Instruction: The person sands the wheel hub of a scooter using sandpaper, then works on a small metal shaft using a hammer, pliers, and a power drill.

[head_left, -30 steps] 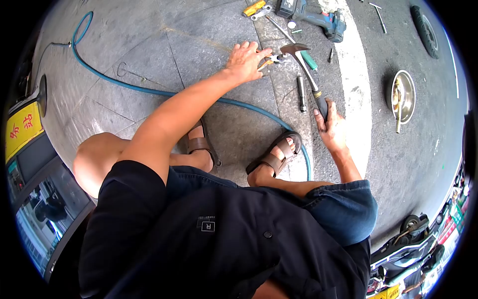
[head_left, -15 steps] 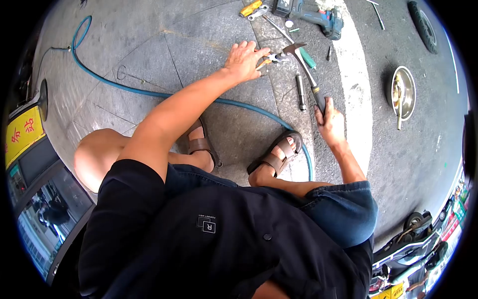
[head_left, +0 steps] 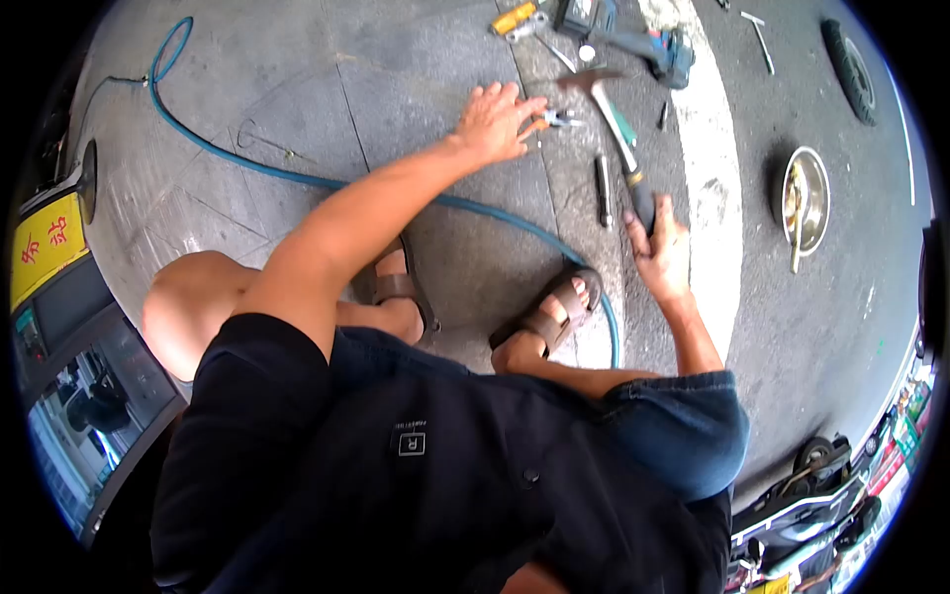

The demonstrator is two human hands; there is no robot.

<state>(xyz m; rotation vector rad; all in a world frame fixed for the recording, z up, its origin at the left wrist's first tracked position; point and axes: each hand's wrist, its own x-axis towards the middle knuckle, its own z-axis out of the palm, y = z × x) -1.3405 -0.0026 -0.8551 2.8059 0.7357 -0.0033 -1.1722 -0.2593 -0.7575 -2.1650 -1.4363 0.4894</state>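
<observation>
Currently, at left, a blue hose [head_left: 252, 165] curves across the gray paving [head_left: 297, 79], edging a broad stretch that gives the left arm room. The left hand [head_left: 492, 126] looks closed around the orange-handled pliers [head_left: 550, 120] in the far middle, low over the ground, tips pointing right. Just beyond those tips, the head of the hammer [head_left: 627, 160] has shifted farther away and shows blurred, leaving the tips uncovered; that suggests it is lifted and in motion. Room is tighter here: a metal rod [head_left: 605, 190] lies just left of the handle, a green tool [head_left: 623, 125] partly behind the shaft, and a power drill [head_left: 673, 57] beyond the head. The right hand [head_left: 663, 255] is clamped on the hammer's dark grip. Farther right, past the white stripe [head_left: 711, 178], roadway stretches to a metal bowl [head_left: 817, 206].
</observation>
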